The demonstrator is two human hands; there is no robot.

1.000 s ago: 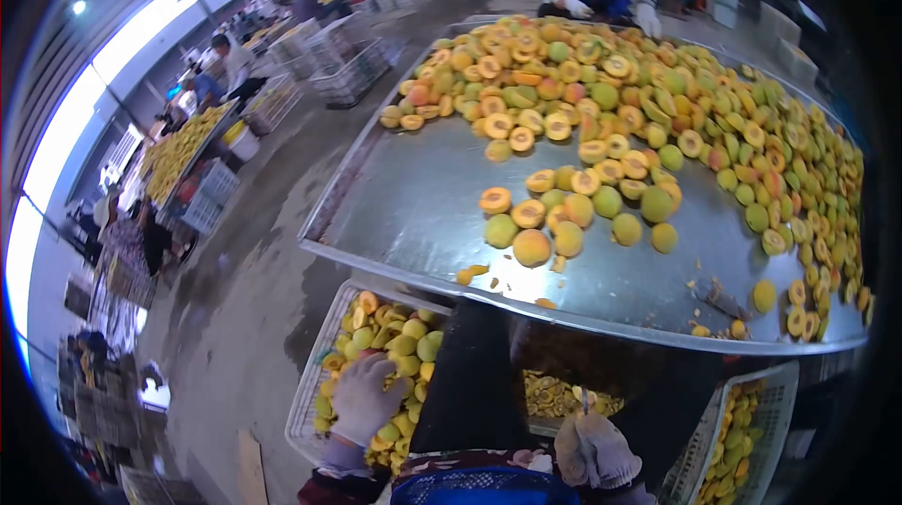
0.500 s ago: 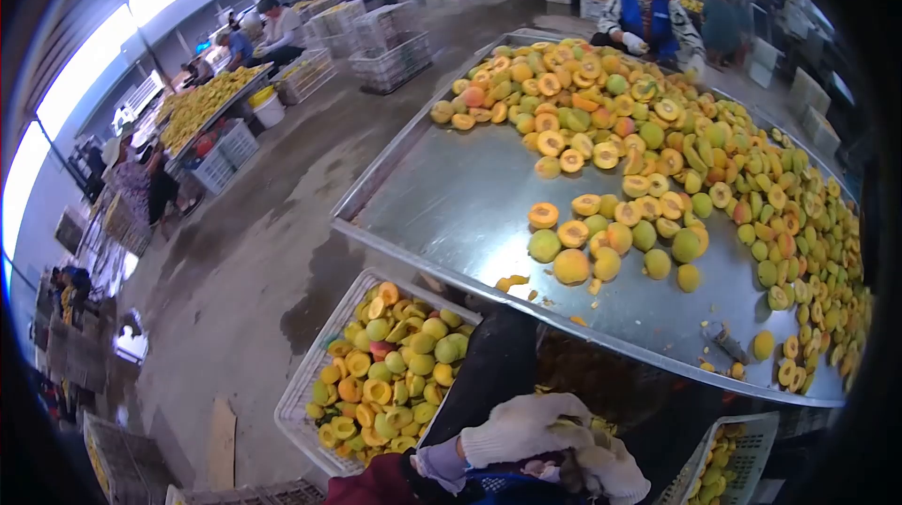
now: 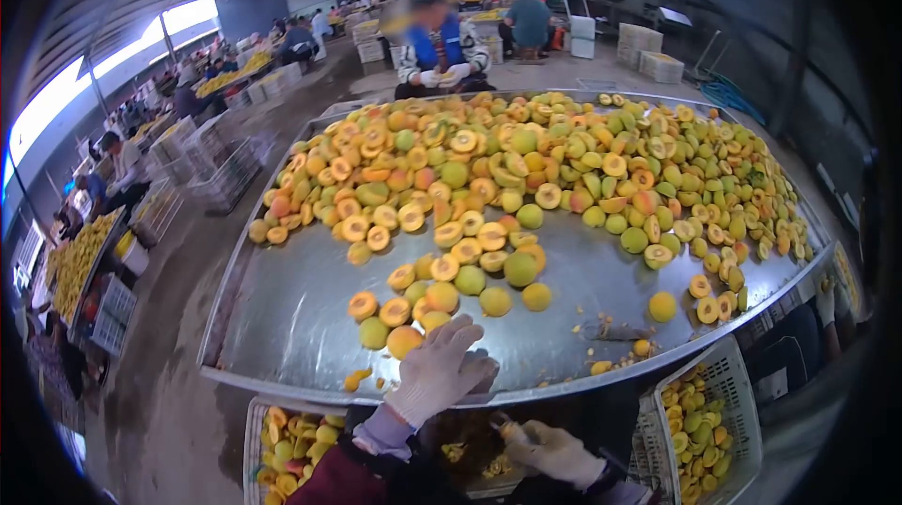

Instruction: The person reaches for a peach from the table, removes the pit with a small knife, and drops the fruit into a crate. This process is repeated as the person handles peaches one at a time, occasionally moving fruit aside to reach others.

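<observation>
My left hand [image 3: 437,372], in a white knit glove, reaches over the near edge of the metal table [image 3: 282,336]. Its fingers are stretched out and apart, right by an orange-yellow peach [image 3: 404,342] at the front of a small cluster. Nothing shows in that hand. Lower down, below the table edge, my gloved right hand [image 3: 556,454] is closed around a small dark-tipped tool [image 3: 501,421], mostly hidden by the fingers. A large heap of whole and halved peaches [image 3: 526,143] covers the far part of the table.
A crate of peach halves [image 3: 291,444] stands below the table at left, another crate [image 3: 742,392] at right. Scraps and a dark flat piece [image 3: 615,331] lie near the table's front edge. Across the table sits a person in a blue vest [image 3: 440,49].
My view has swung to the right. My hands, earlier together low over my lap, are now apart; the left has moved up and forward to the peaches on the table.
</observation>
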